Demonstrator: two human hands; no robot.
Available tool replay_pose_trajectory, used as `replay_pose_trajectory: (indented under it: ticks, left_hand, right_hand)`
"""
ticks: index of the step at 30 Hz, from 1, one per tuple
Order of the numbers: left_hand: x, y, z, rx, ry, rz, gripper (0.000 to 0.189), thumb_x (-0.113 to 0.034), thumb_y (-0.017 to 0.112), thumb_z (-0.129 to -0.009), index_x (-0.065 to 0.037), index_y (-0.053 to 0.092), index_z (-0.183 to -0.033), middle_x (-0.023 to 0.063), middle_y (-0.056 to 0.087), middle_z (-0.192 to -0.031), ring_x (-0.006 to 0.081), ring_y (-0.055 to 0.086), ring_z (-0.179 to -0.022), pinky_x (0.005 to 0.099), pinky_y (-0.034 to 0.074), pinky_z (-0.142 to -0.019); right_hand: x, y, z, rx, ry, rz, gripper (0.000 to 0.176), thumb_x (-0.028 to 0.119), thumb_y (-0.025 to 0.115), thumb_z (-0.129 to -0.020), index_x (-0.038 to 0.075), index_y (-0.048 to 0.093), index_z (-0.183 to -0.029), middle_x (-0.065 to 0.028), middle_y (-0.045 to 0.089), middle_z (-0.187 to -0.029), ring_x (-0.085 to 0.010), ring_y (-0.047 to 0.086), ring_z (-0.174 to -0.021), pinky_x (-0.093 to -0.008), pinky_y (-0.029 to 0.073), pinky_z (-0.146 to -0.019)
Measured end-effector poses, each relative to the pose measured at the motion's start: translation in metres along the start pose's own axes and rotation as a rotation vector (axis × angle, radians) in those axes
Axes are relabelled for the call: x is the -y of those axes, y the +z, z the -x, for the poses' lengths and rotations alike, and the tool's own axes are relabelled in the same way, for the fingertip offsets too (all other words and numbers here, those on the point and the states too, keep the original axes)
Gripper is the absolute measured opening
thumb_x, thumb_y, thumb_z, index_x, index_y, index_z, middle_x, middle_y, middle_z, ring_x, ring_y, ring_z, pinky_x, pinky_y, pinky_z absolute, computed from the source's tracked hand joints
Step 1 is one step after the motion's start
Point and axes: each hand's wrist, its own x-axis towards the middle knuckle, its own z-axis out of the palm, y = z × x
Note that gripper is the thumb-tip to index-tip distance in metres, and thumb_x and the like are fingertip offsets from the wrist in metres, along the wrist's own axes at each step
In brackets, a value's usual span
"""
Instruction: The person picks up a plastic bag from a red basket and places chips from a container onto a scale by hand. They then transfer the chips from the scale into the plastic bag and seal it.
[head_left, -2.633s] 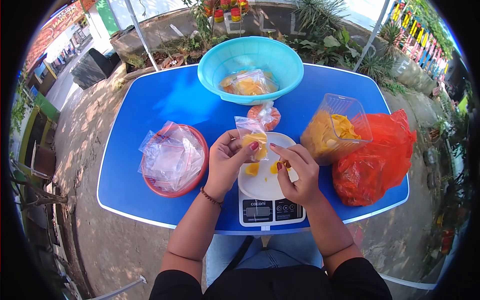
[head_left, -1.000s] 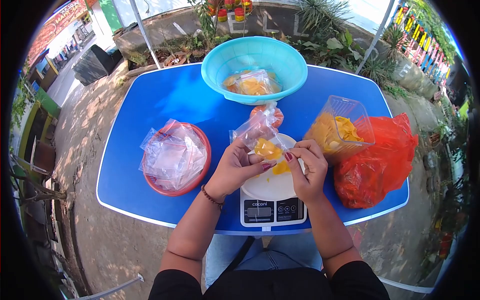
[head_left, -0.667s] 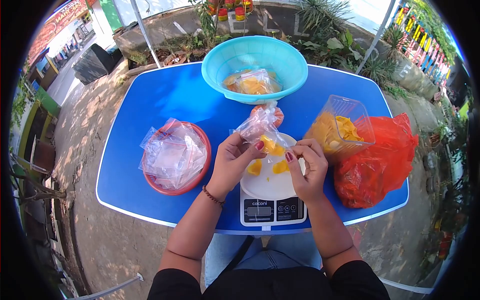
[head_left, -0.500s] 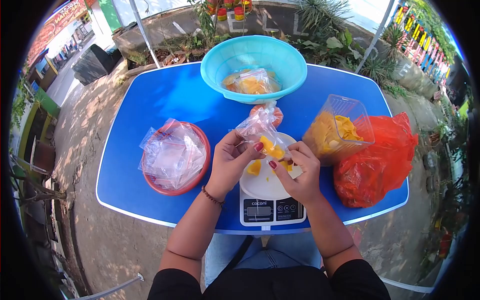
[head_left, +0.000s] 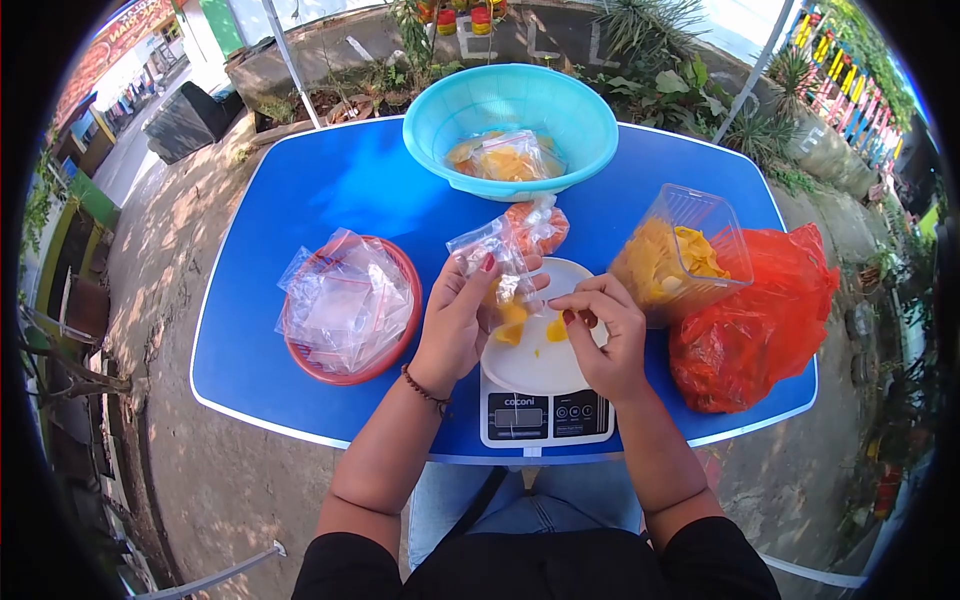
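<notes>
My left hand [head_left: 462,315] grips a clear plastic bag [head_left: 500,262] with yellow pieces low inside it, held over the left part of a white plate [head_left: 535,372]. The plate rests on a white kitchen scale [head_left: 547,418]. My right hand [head_left: 605,335] is beside the bag over the plate's right part, thumb and fingers bent close together; whether anything small is between them is too small to tell. Yellow pieces [head_left: 557,329] lie on the plate near my right fingertips. Behind the bag sits a tied bag of orange content [head_left: 540,230].
On the blue table [head_left: 270,385], a red basket [head_left: 413,325] of clear bags stands left. A turquoise basin [head_left: 510,85] holding filled bags is at the back. To the right are a tilted clear container [head_left: 690,255] of yellow pieces and a red plastic bag [head_left: 750,320].
My right hand has come off the bag and moved slightly right. My left hand now holds the bag alone, hanging more upright, with its yellow pieces lower.
</notes>
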Motion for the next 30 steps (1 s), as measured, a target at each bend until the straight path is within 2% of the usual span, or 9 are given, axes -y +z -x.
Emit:
replay_pose_trajectory:
  ticks: [3, 6, 9, 12, 15, 21, 24, 27, 30]
  left_hand:
    - [-0.002, 0.002, -0.001, 0.022, -0.012, 0.1, 0.045, -0.003, 0.04, -0.099, -0.004, 0.032, -0.143, 0.0289, 0.047, -0.141, 0.04, 0.051, -0.129, 0.0466, 0.049, -0.105]
    - [0.0, 0.0, -0.001, 0.055, 0.005, -0.011, 0.055, 0.005, 0.039, -0.094, -0.006, 0.027, -0.146, 0.0278, 0.044, -0.144, 0.0396, 0.05, -0.131, 0.0449, 0.048, -0.105]
    - [0.003, 0.001, -0.001, 0.032, 0.025, -0.112, 0.058, 0.009, 0.044, -0.091, -0.006, 0.028, -0.145, 0.0268, 0.044, -0.144, 0.0378, 0.05, -0.131, 0.0444, 0.048, -0.106]
    - [0.0, 0.007, 0.0, 0.006, -0.002, -0.168, 0.06, 0.01, 0.047, -0.09, -0.007, 0.03, -0.145, 0.0264, 0.044, -0.145, 0.0369, 0.05, -0.132, 0.0442, 0.047, -0.106]
    - [0.002, 0.003, 0.0, 0.063, 0.017, -0.243, 0.058, 0.001, 0.054, -0.094, -0.003, 0.028, -0.145, 0.0209, 0.05, -0.142, 0.0315, 0.054, -0.129, 0.0364, 0.049, -0.103]
    - [0.004, 0.0, 0.0, 0.122, 0.015, 0.046, 0.05, -0.014, 0.057, -0.099, -0.004, 0.036, -0.143, 0.0213, 0.053, -0.138, 0.0314, 0.057, -0.125, 0.0369, 0.054, -0.097]
    - [0.002, 0.0, 0.001, 0.102, 0.053, -0.201, 0.041, -0.013, 0.054, -0.101, -0.003, 0.044, -0.139, 0.0204, 0.061, -0.129, 0.0292, 0.063, -0.116, 0.0352, 0.056, -0.091]
    - [0.003, -0.003, 0.002, 0.05, 0.047, -0.295, 0.031, -0.014, 0.054, -0.101, 0.0, 0.056, -0.128, 0.0186, 0.068, -0.117, 0.0249, 0.069, -0.105, 0.0332, 0.057, -0.088]
    - [0.003, -0.007, 0.003, 0.077, 0.106, -0.48, 0.025, -0.01, 0.06, -0.098, 0.003, 0.062, -0.119, 0.0165, 0.07, -0.109, 0.0192, 0.07, -0.097, 0.0299, 0.057, -0.085]
  right_hand:
    - [-0.003, 0.001, 0.0, -0.117, 0.055, 0.044, 0.022, -0.005, 0.064, -0.079, 0.002, 0.072, -0.098, -0.0062, 0.059, -0.089, -0.0123, 0.057, -0.075, -0.0263, 0.043, -0.063]
    - [-0.005, 0.001, -0.001, -0.15, 0.034, 0.041, 0.024, -0.005, 0.064, -0.078, 0.003, 0.072, -0.099, -0.0061, 0.059, -0.09, -0.0126, 0.055, -0.075, -0.0253, 0.042, -0.062]
    - [-0.001, 0.0, -0.001, -0.124, -0.008, 0.082, 0.025, -0.005, 0.065, -0.078, 0.004, 0.072, -0.1, -0.007, 0.059, -0.091, -0.0142, 0.055, -0.075, -0.026, 0.043, -0.063]
    - [0.001, 0.0, -0.002, -0.101, -0.048, 0.093, 0.026, -0.005, 0.065, -0.077, 0.003, 0.072, -0.1, -0.0079, 0.059, -0.091, -0.0159, 0.055, -0.076, -0.0271, 0.045, -0.066]
    - [0.009, 0.001, -0.002, -0.08, -0.085, 0.098, 0.026, -0.006, 0.065, -0.076, 0.002, 0.072, -0.1, -0.0093, 0.059, -0.09, -0.0176, 0.058, -0.079, -0.0294, 0.048, -0.07]
    - [0.0, 0.004, 0.0, -0.022, -0.143, 0.106, 0.025, -0.009, 0.062, -0.078, 0.0, 0.071, -0.099, -0.0103, 0.061, -0.09, -0.02, 0.062, -0.081, -0.0297, 0.051, -0.071]
    - [0.007, 0.002, -0.003, -0.021, -0.143, 0.074, 0.024, -0.011, 0.061, -0.08, -0.002, 0.068, -0.101, -0.0101, 0.061, -0.089, -0.0179, 0.062, -0.081, -0.0271, 0.051, -0.071]
    - [-0.001, 0.006, 0.002, -0.141, -0.057, -0.111, 0.022, -0.011, 0.061, -0.084, -0.003, 0.063, -0.105, -0.0107, 0.061, -0.092, -0.0155, 0.062, -0.083, -0.0261, 0.053, -0.074]
    - [-0.004, 0.005, 0.002, -0.203, -0.108, -0.118, 0.02, -0.009, 0.064, -0.087, -0.005, 0.06, -0.107, -0.0112, 0.061, -0.095, -0.0147, 0.063, -0.086, -0.027, 0.053, -0.078]
